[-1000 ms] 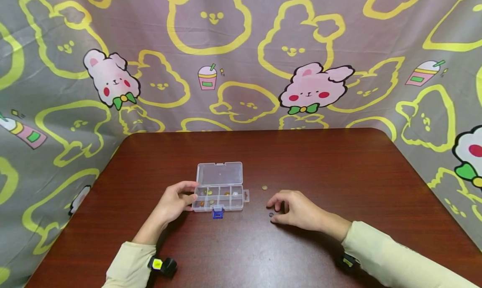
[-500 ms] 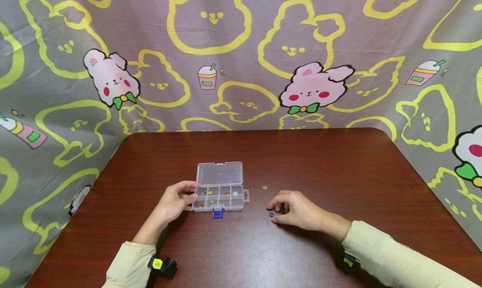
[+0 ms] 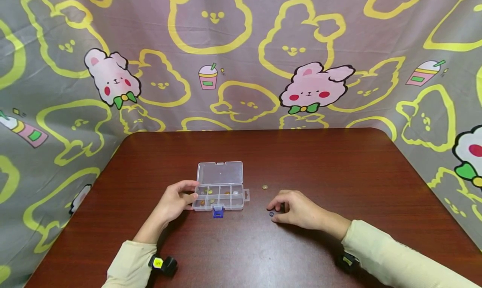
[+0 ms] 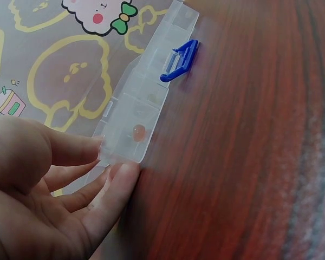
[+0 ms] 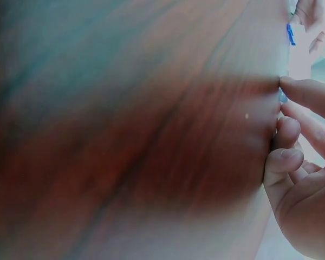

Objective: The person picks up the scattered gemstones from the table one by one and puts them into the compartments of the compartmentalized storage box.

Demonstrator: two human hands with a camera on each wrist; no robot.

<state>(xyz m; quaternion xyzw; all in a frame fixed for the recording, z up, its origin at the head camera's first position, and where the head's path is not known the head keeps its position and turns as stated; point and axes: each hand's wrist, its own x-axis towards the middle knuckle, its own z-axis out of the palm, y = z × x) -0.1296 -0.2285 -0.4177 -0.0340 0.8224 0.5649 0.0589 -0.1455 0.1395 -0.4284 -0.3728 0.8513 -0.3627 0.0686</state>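
Observation:
A clear plastic compartment box [image 3: 236, 203] lies on the table, lid raised behind it and blue latch [image 3: 218, 213] hanging in front. Small yellow, orange, green and white pieces sit in some of its compartments. My left hand [image 3: 171, 204] grips the box's left end, thumb on the near side; the left wrist view shows an orange bead [image 4: 139, 132] beside the fingertips. To the right, my right hand [image 3: 301, 211] pinches a tiny dark blue round piece [image 3: 271, 214] at table level between thumb and forefinger. Its exact kind is too small to tell.
A small round olive-gold piece [image 3: 265, 187] lies on the brown table [image 3: 312, 162], behind my right hand. The box's hanging tab [image 3: 246, 195] sticks out on its right side. A patterned curtain [image 3: 241, 62] rises behind the table and along both sides.
Both hands stay almost where they were. The dark blue piece between the right fingertips looks slightly turned, its face darker than before.

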